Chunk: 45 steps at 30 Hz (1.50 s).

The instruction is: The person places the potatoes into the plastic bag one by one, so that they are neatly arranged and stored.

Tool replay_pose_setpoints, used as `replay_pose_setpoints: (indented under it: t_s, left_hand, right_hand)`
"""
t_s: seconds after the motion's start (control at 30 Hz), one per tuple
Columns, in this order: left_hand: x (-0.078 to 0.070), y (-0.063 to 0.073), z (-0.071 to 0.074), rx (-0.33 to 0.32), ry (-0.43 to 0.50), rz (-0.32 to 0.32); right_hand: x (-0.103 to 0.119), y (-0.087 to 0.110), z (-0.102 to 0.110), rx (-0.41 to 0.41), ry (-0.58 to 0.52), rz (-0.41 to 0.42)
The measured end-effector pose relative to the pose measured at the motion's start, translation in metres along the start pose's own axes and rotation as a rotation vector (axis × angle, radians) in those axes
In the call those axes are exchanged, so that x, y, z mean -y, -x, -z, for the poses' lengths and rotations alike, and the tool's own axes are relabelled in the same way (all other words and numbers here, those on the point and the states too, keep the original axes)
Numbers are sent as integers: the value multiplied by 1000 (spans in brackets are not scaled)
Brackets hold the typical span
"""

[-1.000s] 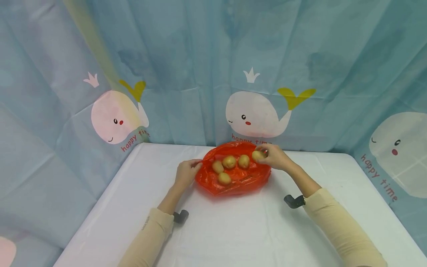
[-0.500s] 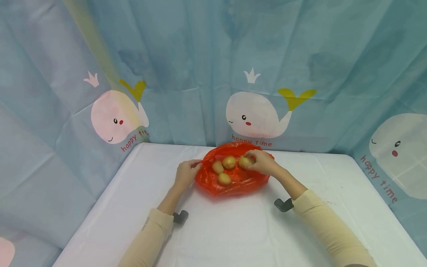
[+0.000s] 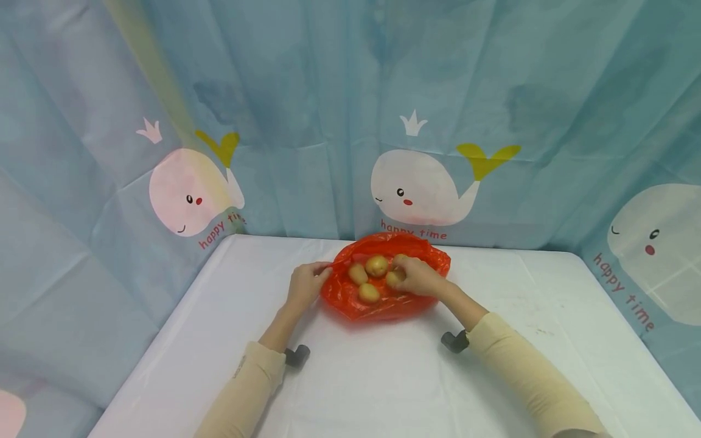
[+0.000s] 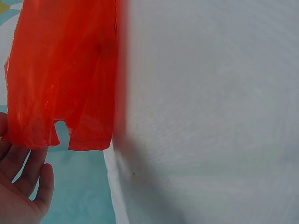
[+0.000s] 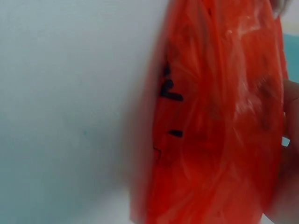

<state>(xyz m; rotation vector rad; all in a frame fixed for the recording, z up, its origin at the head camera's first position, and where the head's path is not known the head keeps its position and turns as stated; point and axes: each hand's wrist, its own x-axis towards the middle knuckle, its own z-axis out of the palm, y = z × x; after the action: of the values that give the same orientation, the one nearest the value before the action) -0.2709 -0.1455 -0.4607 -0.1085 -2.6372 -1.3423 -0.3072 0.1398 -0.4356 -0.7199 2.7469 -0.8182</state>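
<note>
An orange-red plastic bag [image 3: 394, 307] lies spread with its mouth facing up, and several yellow-brown potatoes [image 3: 376, 266] sit inside it. At the bag's left rim my left hand [image 3: 307, 285] pinches the edge of the plastic; in the left wrist view its other fingers [image 4: 32, 170] show below the bag. My right hand [image 3: 420, 278] reaches into the right half and grips a potato [image 3: 394, 280] there. Another potato [image 3: 401, 259] shows partly behind that hand. In the right wrist view the bag's side [image 5: 215, 130] hides most of the right fingers.
The bag rests near the back edge of a white-covered table [image 3: 378, 377]. Behind it hangs a blue curtain [image 3: 306, 121] with whale prints. A dark wrist-worn device [image 3: 455, 342] sits below the right wrist, and a similar dark device [image 3: 297, 356] below the left.
My right hand has moved left and down from the bag's right rim into its middle, carrying the potato. The left hand stays at the left rim.
</note>
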Motion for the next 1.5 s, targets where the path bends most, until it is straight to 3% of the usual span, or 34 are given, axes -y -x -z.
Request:
replay_pose_setpoints:
  t_s: [0.2, 0.9, 1.17, 1.3, 1.5]
  left_hand:
    - [1, 3, -3, -2, -1, 11]
    - [5, 8, -2, 20, 0, 29]
    - [3, 5, 1, 26, -8, 26]
    - [2, 4, 2, 26, -10, 36]
    - [0, 3, 6, 33, -17, 19]
  right_hand:
    - [3, 1, -9, 52, 21, -58]
    - [1, 2, -19, 78, 78, -67]
    - [-3, 11, -6, 67, 28, -32]
    - [-4, 18, 5, 27, 19, -7]
    - [-6, 33, 19, -35, -78, 5]
